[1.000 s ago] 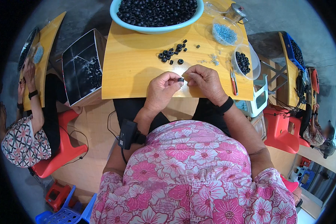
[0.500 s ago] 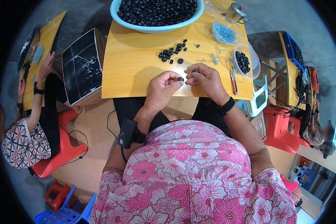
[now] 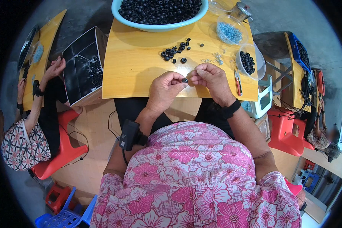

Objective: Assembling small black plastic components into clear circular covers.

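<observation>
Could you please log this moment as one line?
left hand: pinching small black rounded piece | right hand: close by, contents unclear | yellow wooden table: loose black pieces, pale-blue round basin

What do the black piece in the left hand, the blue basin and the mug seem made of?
Black piece: rubber or plastic, hard to tell; dark with a slight shine. Basin: likely plastic, smooth, one even pale blue. Mug: probably metal, fairly shiny, given its grey colour and bright reflections.
</observation>
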A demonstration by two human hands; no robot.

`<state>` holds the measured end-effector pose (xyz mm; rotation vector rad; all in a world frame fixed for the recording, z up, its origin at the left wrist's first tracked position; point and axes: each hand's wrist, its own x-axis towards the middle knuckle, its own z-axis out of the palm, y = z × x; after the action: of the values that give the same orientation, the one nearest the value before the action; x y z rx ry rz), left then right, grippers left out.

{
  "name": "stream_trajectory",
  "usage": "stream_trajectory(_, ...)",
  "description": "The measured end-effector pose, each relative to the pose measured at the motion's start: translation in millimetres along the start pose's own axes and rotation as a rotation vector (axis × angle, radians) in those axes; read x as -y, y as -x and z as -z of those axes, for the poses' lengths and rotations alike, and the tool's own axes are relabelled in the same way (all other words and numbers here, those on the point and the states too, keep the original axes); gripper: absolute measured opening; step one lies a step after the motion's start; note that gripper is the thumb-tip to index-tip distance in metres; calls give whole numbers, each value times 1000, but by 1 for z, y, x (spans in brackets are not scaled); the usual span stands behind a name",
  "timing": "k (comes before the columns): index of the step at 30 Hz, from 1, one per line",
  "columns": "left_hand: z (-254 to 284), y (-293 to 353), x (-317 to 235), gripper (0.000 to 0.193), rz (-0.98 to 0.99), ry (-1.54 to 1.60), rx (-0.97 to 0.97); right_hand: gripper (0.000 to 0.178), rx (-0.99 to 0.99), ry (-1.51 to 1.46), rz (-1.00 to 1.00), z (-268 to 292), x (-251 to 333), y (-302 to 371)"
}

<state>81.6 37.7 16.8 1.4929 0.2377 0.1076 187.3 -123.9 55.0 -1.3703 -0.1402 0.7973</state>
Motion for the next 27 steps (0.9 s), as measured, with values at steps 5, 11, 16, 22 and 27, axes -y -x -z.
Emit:
stream_trajectory(5, 0, 0, -3, 13, -8, 22, 12, 11, -4, -49, -23, 4, -9, -2)
stream_trajectory(11, 0, 0, -4, 13, 18, 45, 3, 9, -50, -135, -20, 0, -9, -3)
stream_trajectory(16, 0, -1, -2, 14, 3, 60, 8, 11, -19, -229, -86, 3, -9, -3)
stream_trajectory(22, 0, 0, -5, 13, -5, 81, 13, 8, 16, -259, -77, 2, -12, -2)
stream_trajectory(27, -1, 1, -7, 13, -21, 97, 20, 7, 36, -217, -65, -7, -8, 2)
